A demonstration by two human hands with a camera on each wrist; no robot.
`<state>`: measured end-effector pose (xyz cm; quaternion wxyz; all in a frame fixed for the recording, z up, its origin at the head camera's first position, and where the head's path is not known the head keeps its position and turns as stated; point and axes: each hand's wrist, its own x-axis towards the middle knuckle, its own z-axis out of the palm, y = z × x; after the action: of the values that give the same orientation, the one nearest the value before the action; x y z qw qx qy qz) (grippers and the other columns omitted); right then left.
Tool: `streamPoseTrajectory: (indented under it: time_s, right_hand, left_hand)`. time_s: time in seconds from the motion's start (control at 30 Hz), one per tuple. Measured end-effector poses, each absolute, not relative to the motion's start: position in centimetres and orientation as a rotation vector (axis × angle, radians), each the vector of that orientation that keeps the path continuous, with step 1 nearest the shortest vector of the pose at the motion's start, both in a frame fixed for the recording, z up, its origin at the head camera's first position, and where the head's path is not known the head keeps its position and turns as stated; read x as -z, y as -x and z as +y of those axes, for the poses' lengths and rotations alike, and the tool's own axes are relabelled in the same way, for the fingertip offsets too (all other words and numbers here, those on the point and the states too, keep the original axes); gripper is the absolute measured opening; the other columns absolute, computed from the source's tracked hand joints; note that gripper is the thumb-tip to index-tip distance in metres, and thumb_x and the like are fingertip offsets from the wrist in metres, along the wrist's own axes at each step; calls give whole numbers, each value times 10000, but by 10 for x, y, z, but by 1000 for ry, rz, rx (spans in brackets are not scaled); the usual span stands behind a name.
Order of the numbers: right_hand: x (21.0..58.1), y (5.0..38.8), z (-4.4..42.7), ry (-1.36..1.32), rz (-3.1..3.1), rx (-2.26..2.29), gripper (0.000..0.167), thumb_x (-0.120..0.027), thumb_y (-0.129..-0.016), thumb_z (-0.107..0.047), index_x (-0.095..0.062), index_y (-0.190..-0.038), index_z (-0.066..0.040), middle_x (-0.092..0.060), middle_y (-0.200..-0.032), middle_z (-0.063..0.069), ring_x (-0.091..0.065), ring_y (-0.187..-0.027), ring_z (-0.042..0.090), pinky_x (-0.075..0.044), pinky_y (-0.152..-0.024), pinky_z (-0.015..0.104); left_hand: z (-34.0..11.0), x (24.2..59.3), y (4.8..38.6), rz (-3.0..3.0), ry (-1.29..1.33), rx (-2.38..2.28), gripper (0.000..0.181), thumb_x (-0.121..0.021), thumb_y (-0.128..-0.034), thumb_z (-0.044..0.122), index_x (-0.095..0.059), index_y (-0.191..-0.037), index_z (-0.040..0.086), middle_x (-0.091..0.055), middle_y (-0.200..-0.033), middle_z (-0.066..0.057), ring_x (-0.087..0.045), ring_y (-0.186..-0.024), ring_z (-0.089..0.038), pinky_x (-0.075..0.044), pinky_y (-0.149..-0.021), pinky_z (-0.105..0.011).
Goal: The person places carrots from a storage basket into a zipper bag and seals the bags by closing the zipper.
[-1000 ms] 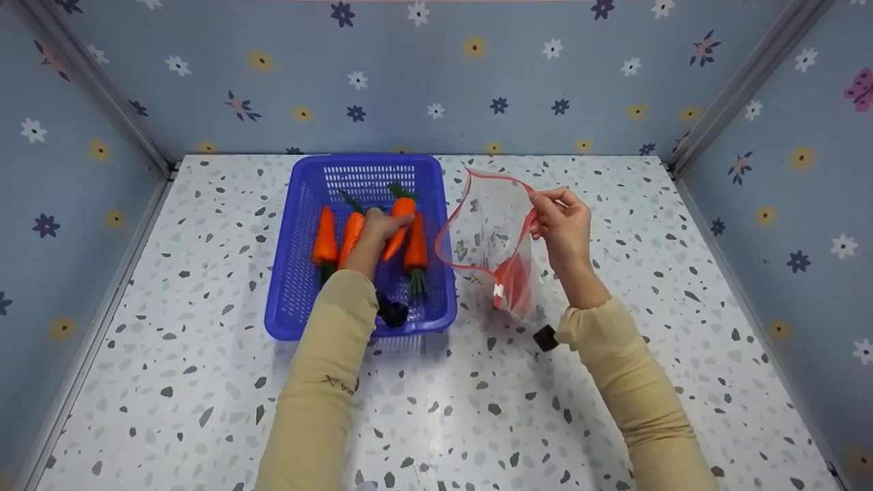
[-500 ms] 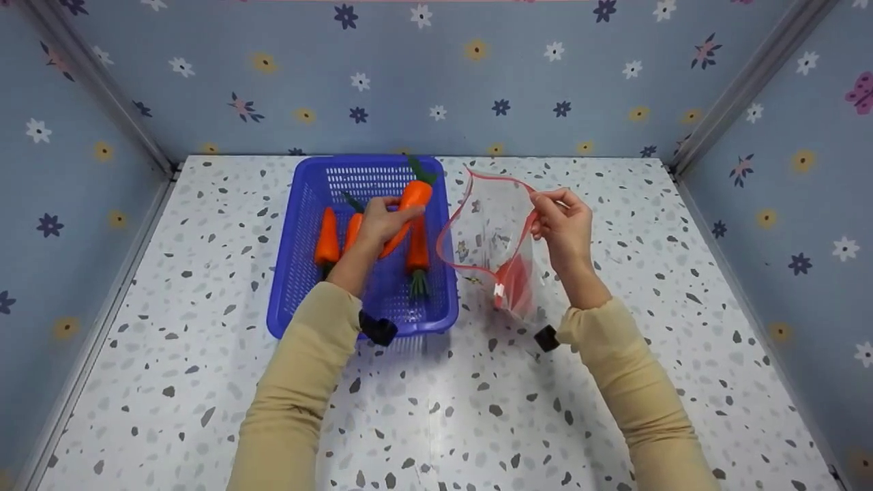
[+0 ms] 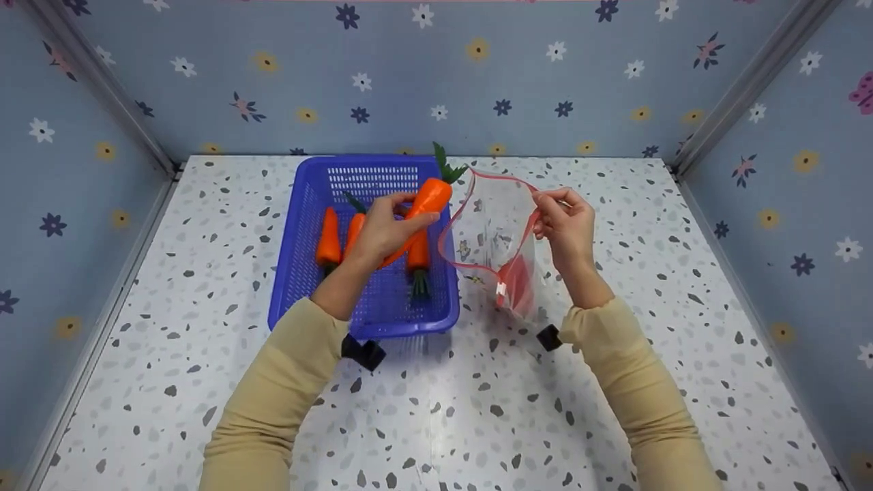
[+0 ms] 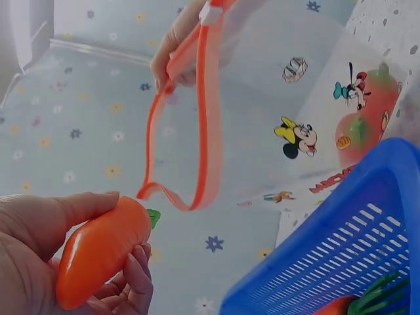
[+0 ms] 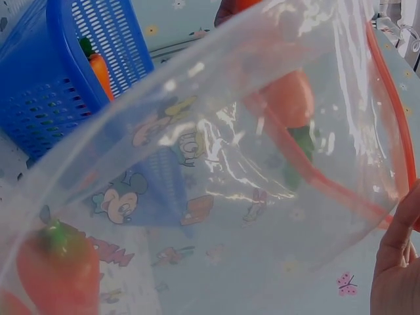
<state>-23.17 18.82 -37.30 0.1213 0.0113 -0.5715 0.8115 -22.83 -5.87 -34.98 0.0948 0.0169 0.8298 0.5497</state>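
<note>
My left hand [image 3: 386, 230] grips an orange carrot [image 3: 431, 198] above the basket's right side, its leafy end close to the bag's mouth. In the left wrist view the carrot [image 4: 105, 246] lies between thumb and fingers. My right hand [image 3: 567, 221] pinches the red-edged rim of a clear zip bag [image 3: 494, 204], whose mouth gapes toward the carrot. Through the film in the right wrist view shows a red, green-topped item [image 5: 59, 269] at the bag's bottom. Other carrots [image 3: 329, 239] lie in the blue basket [image 3: 278, 286].
The speckled table [image 3: 436, 409] bears the basket left of the bag. Flower-patterned panels [image 3: 436, 75] stand behind and along both sides. A black wrist camera [image 3: 549, 337] sits below the right sleeve, another [image 3: 368, 354] by the left sleeve.
My left hand has lifted the carrot out from among the others and moved it right, toward the bag's mouth. My right hand and the bag have stayed nearly still.
</note>
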Motion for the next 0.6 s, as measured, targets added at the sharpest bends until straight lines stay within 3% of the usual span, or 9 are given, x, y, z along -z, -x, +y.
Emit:
streamPoseTrajectory:
  time_s: [0.2,0.4,0.6]
  right_hand:
    - [373,232,189,-32,-1669,-2367,47,-581,-833,-4,-560,-836,38,-551,-570,78,-472,-404,112,-417,-410,174]
    - [372,231,190,-24,-1681,-2357,136,-591,-832,-26,-536,-886,86,-554,-591,82,-475,-417,121,-428,-425,176]
    - [372,231,189,-13,-1674,-2362,48,-590,-830,-14,-565,-830,27,-558,-583,89,-472,-402,122,-418,-407,181]
  left_hand:
    - [-55,339,212,2478,-151,-1623,579,-663,-789,303,-461,-1274,57,-525,-1117,-105,-500,-944,-232,-455,-779,-319]
    - [-48,335,200,2511,-278,-1548,543,-666,-792,260,-475,-1262,64,-539,-1054,-120,-510,-895,-227,-475,-713,-319]
    - [-37,335,197,2521,-372,-1453,532,-671,-791,233,-481,-1252,46,-555,-1041,-128,-516,-881,-232,-459,-744,-325]
